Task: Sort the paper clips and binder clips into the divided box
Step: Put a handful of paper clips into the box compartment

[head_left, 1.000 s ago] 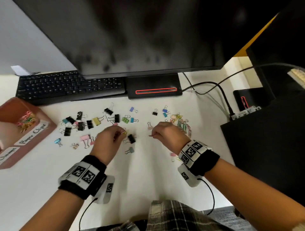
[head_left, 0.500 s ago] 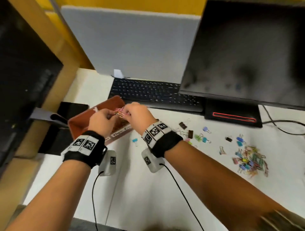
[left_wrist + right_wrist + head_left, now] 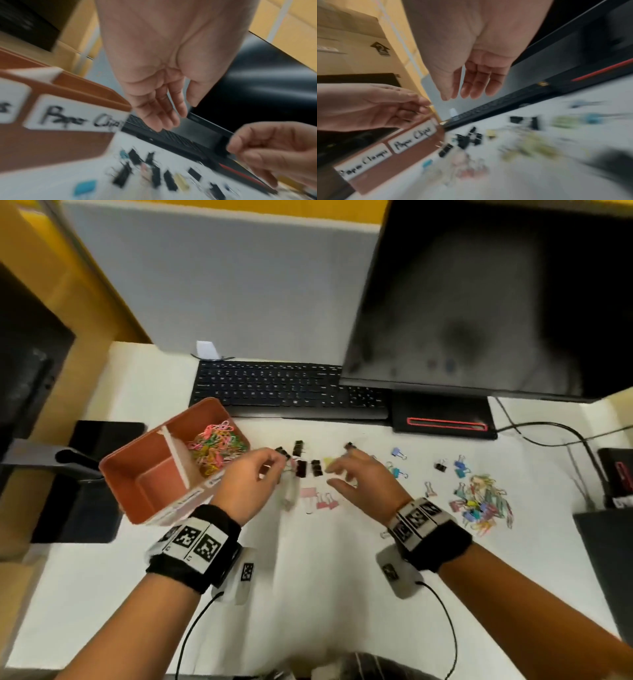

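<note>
The orange-brown divided box [image 3: 137,451] stands at the left, with coloured paper clips [image 3: 219,446] heaped in its far compartment. Its front labels read "Paper Clips" [image 3: 414,136] and "Paper Clamps" [image 3: 364,161]. My left hand [image 3: 274,470] hovers just right of the box, fingers relaxed and holding nothing [image 3: 180,115]. My right hand [image 3: 342,470] is beside it with fingers spread, also holding nothing [image 3: 458,96]. Black binder clips [image 3: 315,467] and pink binder clips [image 3: 322,501] lie on the white desk under and between the hands. A mixed pile of clips [image 3: 479,505] lies further right.
A black keyboard [image 3: 274,388] and a monitor [image 3: 496,302] on its base [image 3: 442,419] stand behind the clips. Cables [image 3: 548,433] run off to the right. Dark equipment sits at the desk's left [image 3: 85,474] and right [image 3: 603,542] edges. Blue binder clips [image 3: 397,472] lie right of my right hand.
Both hands were at the box's paper-clip compartment pinching paper clips. They have since moved right, over the binder clips, and hold nothing. Both wrist views are blurred by motion.
</note>
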The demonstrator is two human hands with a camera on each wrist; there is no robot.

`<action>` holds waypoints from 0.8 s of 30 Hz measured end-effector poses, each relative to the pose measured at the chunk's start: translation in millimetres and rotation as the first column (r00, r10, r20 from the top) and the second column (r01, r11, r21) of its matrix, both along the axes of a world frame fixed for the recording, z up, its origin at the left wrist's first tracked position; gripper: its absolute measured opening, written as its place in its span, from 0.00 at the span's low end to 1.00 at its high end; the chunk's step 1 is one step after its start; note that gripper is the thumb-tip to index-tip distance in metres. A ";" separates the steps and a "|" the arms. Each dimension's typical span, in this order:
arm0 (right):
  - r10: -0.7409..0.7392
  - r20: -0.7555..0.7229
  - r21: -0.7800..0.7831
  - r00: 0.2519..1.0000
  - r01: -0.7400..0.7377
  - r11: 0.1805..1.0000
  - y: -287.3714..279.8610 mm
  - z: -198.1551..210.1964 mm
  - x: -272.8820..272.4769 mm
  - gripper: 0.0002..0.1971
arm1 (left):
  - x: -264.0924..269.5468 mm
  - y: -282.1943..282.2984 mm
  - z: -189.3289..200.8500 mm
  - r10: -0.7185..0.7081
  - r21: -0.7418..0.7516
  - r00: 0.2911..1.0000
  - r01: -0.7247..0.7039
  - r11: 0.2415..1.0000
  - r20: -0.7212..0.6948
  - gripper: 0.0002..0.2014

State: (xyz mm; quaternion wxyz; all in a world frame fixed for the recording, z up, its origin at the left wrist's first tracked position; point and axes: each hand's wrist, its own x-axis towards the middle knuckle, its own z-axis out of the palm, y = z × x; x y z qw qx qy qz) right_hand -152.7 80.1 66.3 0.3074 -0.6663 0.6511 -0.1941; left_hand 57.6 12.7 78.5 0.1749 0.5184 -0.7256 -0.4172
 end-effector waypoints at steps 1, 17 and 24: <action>-0.038 -0.046 0.046 0.998 0.040 0.998 19.6 -5.3 -23.5 0.09 | -13.9 7.6 -4.2 -0.061 0.008 0.998 0.061 0.998 0.005 0.05; -0.277 -0.135 0.394 0.951 0.308 0.866 204.2 -63.3 -209.1 0.16 | -272.0 107.1 -67.9 -0.447 0.133 0.878 0.429 0.893 0.171 0.15; -0.203 -0.056 0.379 0.978 0.209 0.902 198.4 -70.4 -226.2 0.08 | -311.5 113.2 -93.9 -0.356 0.071 0.885 0.351 0.934 0.301 0.14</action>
